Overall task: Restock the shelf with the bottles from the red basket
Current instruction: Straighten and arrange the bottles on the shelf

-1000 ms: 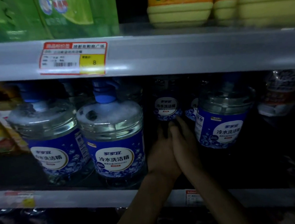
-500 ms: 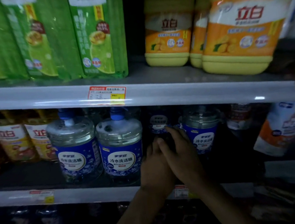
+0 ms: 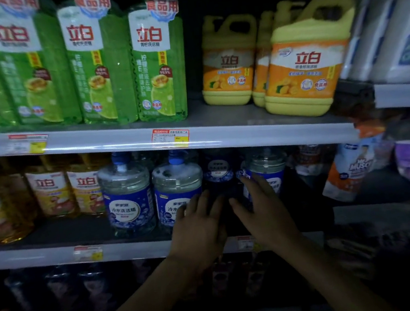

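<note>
Nearest, two bare forearms reach up from the lower edge of the view; the left hand (image 3: 197, 231) and the right hand (image 3: 264, 215) hover side by side just past the front edge of the shelf (image 3: 132, 244), fingers spread and fairly straight, gripping nothing that can be seen; the red basket cannot be made out in the dim light.

The hands flank a dark gap in the front row. The left hand's fingertips overlap the label of the middle bottle (image 3: 176, 182) and the right hand's fingertips lie across the right bottle (image 3: 268, 165); whether they touch cannot be told. A left bottle (image 3: 126, 198) stands just beside the middle one, towards the shelf's left end; deeper in the gap, near the back edge, stands a back bottle (image 3: 218, 170), upright and in shadow.

These look like clear, ribbed plastic bottles full of liquid with foam at the top; probably heavy for their size, stiff-walled, not fragile, with a glossy blue label that may slip. A two-handed hold round the body, palms on opposite sides below the shoulder, seems safest; the narrow neck under the blue cap would serve one hand.

Farthest, the upper shelf (image 3: 248, 137) carries green bottles (image 3: 156, 65) and yellow jugs (image 3: 305, 57).
</note>
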Demonstrator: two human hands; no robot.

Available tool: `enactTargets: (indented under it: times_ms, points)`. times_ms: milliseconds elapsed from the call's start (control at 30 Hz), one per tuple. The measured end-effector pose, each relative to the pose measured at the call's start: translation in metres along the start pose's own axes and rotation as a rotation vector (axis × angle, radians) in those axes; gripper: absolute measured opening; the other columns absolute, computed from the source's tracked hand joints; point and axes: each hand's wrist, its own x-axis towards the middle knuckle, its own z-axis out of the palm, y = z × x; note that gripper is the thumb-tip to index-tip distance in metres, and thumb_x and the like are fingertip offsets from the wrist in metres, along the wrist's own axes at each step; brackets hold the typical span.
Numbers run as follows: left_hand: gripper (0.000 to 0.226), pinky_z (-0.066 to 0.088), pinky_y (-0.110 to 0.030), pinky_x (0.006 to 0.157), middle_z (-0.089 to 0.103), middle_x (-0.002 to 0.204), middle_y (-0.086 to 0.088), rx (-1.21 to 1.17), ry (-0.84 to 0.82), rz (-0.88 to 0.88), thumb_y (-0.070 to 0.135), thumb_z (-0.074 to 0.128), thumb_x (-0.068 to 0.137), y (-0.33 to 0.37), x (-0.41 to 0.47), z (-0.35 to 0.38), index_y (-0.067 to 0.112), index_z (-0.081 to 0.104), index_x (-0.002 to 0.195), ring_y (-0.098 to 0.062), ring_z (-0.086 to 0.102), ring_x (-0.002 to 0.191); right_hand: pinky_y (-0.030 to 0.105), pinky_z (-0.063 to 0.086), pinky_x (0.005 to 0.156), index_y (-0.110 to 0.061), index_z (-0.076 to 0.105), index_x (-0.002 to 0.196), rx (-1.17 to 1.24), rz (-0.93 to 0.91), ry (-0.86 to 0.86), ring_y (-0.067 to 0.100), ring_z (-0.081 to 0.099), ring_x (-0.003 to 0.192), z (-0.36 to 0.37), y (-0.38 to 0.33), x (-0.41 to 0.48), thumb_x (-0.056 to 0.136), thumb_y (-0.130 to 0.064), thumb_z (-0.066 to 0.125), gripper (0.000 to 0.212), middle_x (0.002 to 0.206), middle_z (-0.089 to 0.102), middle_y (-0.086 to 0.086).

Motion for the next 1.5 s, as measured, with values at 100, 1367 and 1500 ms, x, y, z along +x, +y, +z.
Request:
enactTargets:
  times_ms: [100, 1367, 1500]
  points:
    - [0.064, 0.054, -0.057, 0.094, 0.057, 0.142, -0.014, 0.047, -0.028, 0.013, 0.046, 0.041, 0.086, -0.016, -0.009, -0.006, 0.022, 0.045, 0.145, -0.036, 0.057, 0.129, 0.043, 0.031, 0.121, -0.032, 0.027, 0.158, -0.07, 0.003, -0.036, 0.021, 0.015, 0.155, 0.003, -0.008, -0.005, 0.098, -0.058, 0.051, 0.07, 0.168, 0.011, -0.003]
    - [0.064, 0.062, -0.037, 0.09, 0.071, 0.125, 0.005, -1.098, 0.277, -0.583, 0.027, 0.087, 0.08, -0.087, 0.012, 0.021, 0.02, 0.057, 0.136, -0.008, 0.07, 0.108, 0.031, 0.058, 0.084, -0.02, 0.052, 0.131, 0.556, 0.33, -0.028, 0.013, 0.068, 0.104, 0.128, -0.049, 0.035, 0.062, -0.031, 0.096, 0.083, 0.12, 0.068, -0.004]
    - [0.067, 0.062, -0.041, 0.09, 0.071, 0.125, 0.004, -1.12, 0.296, -0.556, 0.023, 0.089, 0.078, -0.076, 0.006, 0.016, 0.017, 0.055, 0.135, -0.01, 0.071, 0.109, 0.023, 0.054, 0.081, -0.018, 0.052, 0.132, 0.575, 0.319, 0.025, 0.014, 0.065, 0.109, 0.126, -0.048, 0.031, 0.064, -0.026, 0.096, 0.082, 0.125, 0.065, -0.003]
